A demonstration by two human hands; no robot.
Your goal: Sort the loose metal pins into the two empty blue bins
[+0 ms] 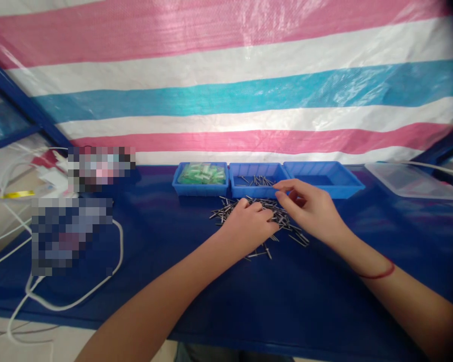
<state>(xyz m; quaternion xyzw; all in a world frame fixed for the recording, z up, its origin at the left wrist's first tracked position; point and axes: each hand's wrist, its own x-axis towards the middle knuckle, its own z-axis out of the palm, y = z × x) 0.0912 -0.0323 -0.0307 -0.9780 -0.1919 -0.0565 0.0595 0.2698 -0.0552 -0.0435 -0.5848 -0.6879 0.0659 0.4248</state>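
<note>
A loose pile of thin metal blind rivets [283, 216] lies on the blue table in front of three bins. My left hand [249, 221] rests on this pile with curled fingers; their tips are hidden among the pieces. Close to the front right corner of the middle blue bin [249, 192], my right hand [311, 208] has thumb and index finger brought together. Whatever sits in that pinch is too small to make out. Several rivets [262, 180] lie inside the middle bin.
The left blue bin [200, 190] holds a bag of green and white pieces [202, 173]. A right blue bin [324, 180] adjoins the middle one. At far right lies a clear plastic lid [411, 181]. White cables [121, 246] loop across the left, near blurred items. Behind hangs a striped sheet [211, 100].
</note>
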